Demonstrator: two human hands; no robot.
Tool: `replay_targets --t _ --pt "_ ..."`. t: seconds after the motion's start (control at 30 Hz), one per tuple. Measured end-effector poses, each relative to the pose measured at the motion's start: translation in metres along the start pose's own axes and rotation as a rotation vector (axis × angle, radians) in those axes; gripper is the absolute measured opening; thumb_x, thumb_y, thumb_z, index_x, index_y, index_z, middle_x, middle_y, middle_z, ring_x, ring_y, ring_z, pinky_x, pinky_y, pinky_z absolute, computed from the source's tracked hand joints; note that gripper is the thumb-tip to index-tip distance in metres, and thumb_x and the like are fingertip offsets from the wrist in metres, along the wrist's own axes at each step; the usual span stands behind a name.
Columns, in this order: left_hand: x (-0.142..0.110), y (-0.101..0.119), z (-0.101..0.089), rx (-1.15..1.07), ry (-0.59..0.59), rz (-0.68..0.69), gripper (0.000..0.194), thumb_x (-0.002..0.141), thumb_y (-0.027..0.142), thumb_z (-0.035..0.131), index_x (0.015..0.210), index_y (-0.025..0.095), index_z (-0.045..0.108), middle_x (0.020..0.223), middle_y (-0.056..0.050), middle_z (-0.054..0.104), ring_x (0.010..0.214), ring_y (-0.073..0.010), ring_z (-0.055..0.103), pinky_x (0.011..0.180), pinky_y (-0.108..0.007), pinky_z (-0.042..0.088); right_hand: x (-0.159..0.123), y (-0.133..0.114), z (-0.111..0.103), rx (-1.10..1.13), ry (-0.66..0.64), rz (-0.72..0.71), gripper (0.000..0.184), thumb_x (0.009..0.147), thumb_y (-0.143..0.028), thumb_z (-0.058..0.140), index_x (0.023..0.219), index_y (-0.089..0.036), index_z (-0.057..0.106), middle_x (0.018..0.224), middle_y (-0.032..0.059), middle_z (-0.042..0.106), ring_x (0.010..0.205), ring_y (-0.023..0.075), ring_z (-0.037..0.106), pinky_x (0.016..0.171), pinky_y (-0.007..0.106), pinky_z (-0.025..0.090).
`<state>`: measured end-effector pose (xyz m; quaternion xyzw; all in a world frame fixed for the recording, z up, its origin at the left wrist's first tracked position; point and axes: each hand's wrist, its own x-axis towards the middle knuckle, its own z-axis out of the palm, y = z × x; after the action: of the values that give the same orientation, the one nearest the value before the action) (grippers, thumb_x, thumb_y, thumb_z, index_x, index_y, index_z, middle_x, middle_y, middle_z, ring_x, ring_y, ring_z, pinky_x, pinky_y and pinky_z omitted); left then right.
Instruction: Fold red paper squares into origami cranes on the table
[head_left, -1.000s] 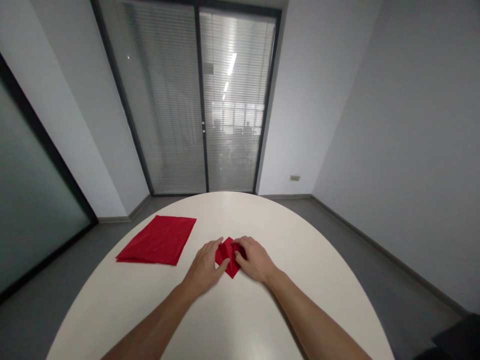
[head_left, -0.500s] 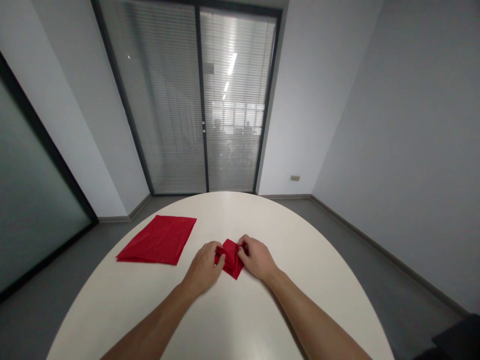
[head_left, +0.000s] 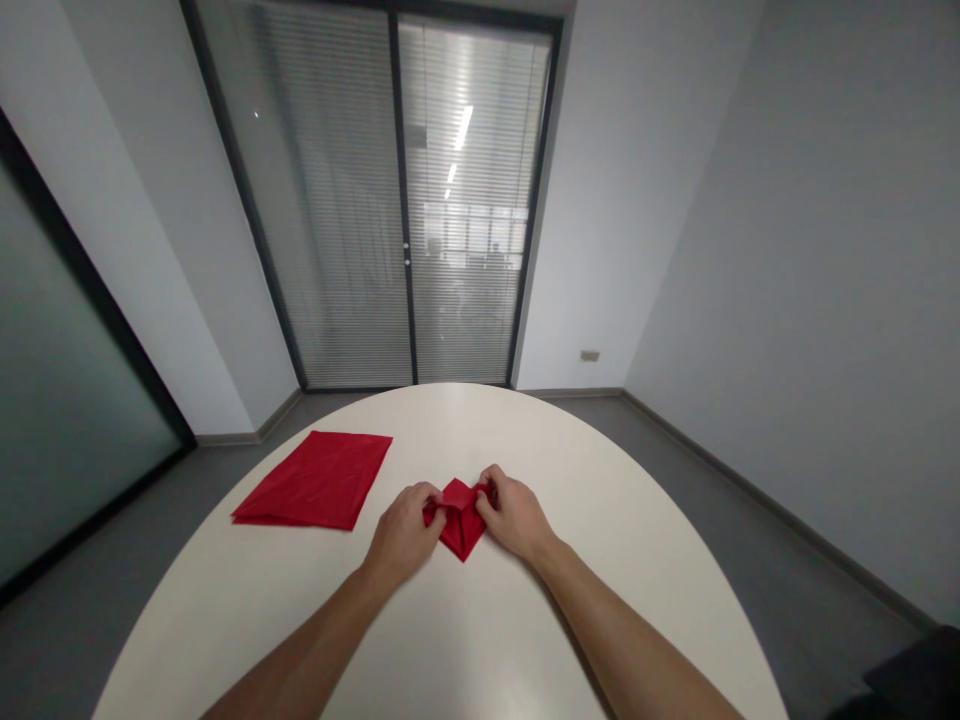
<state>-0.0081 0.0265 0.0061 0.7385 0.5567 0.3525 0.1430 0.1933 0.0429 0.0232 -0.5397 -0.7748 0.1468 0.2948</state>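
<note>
One round pale worktop [head_left: 465, 650], bearing two red items. Item one: a small folded red piece [head_left: 463, 532], near the middle of the worktop, between the two hands; paper or thin cloth, the material not certain. Outline roughly a diamond, one point toward the near edge, another toward the far side, with a crease or seam running down the near part. Left hand [head_left: 401, 528]: closed, thumb and fingers gripping the left corner of the piece. Right hand [head_left: 517, 515]: closed likewise, gripping its right corner. Item two: a larger flat red sheet [head_left: 319, 480], to the left of the left hand and a little farther off, apart from it; layered at its near edge, lightly creased, untouched. Condition of the work, by judgement: partway. Done, several folds, giving the small piece its compact pointed form; left, its side corners, raised and loose-looking under the fingers, neither pressed flat nor settled. The number of folds cannot be counted. Background: glass panels with blinds [head_left: 337, 220], a small wall plate [head_left: 590, 356], and a dark object [head_left: 919, 675] at the near right, not identifiable.
</note>
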Motion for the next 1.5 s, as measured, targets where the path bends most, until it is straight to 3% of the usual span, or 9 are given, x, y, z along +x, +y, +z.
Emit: replay_targets --t 0.17,0.33,0.6,0.87,1.2,1.5 --pt "0.0010 0.0015 -0.0012 0.048 0.060 0.020 0.007 0.089 0.019 0.051 0.087 0.023 0.057 0.088 -0.003 0.064 0.086 -0.0207 0.060 0.079 -0.033 0.048 -0.0010 -0.0024 -0.0027 0.010 -0.029 -0.013 0.013 0.085 -0.025 0.056 0.097 -0.023 0.055 0.084 0.0008 0.068 0.072 0.0164 0.059 0.066 0.025 0.038" --pt "0.0008 0.0031 -0.0011 0.132 0.092 -0.002 0.011 0.094 0.027 0.047 0.088 0.023 0.055 0.084 -0.002 0.062 0.082 -0.0204 0.060 0.074 -0.031 0.045 -0.0018 -0.0038 -0.0037 0.002 -0.021 -0.121 0.033 0.077 -0.016 0.058 0.109 -0.023 0.061 0.101 0.0032 0.070 0.088 0.0182 0.061 0.078 0.027 0.043" --pt "0.0005 0.0046 -0.0009 0.130 0.101 -0.043 0.002 0.092 0.025 0.051 0.091 0.024 0.051 0.082 0.000 0.063 0.075 -0.0180 0.060 0.067 -0.027 0.039 0.0011 0.0002 -0.0015 0.023 0.006 -0.107 0.014 0.090 -0.020 0.053 0.099 -0.022 0.063 0.091 0.0026 0.070 0.075 0.0158 0.059 0.070 0.026 0.041" --pt "-0.0013 0.0041 0.0011 0.077 0.117 -0.013 0.011 0.090 0.021 0.049 0.082 0.024 0.043 0.079 0.002 0.060 0.074 -0.0177 0.058 0.068 -0.027 0.038 0.0001 -0.0003 0.0024 0.039 0.050 -0.067 0.004 0.091 -0.025 0.054 0.090 -0.023 0.057 0.078 -0.0004 0.066 0.065 0.0146 0.056 0.063 0.025 0.036" --pt "-0.0016 0.0071 0.0010 0.036 0.093 0.049 0.007 0.090 0.023 0.051 0.083 0.024 0.050 0.079 0.001 0.060 0.075 -0.0175 0.057 0.070 -0.027 0.041 -0.0012 -0.0035 0.0030 0.024 0.076 -0.059 0.015 0.091 -0.030 0.055 0.078 -0.023 0.051 0.070 -0.0021 0.062 0.062 0.0138 0.052 0.061 0.025 0.033" --pt "-0.0013 0.0064 0.0025 0.054 0.113 0.034 0.012 0.091 0.024 0.048 0.080 0.024 0.045 0.073 0.003 0.057 0.068 -0.0166 0.056 0.065 -0.026 0.038 -0.0018 -0.0040 0.0032 0.021 0.042 -0.161 0.016 0.092 -0.033 0.057 0.080 -0.022 0.054 0.075 -0.0007 0.063 0.068 0.0147 0.054 0.064 0.025 0.035"
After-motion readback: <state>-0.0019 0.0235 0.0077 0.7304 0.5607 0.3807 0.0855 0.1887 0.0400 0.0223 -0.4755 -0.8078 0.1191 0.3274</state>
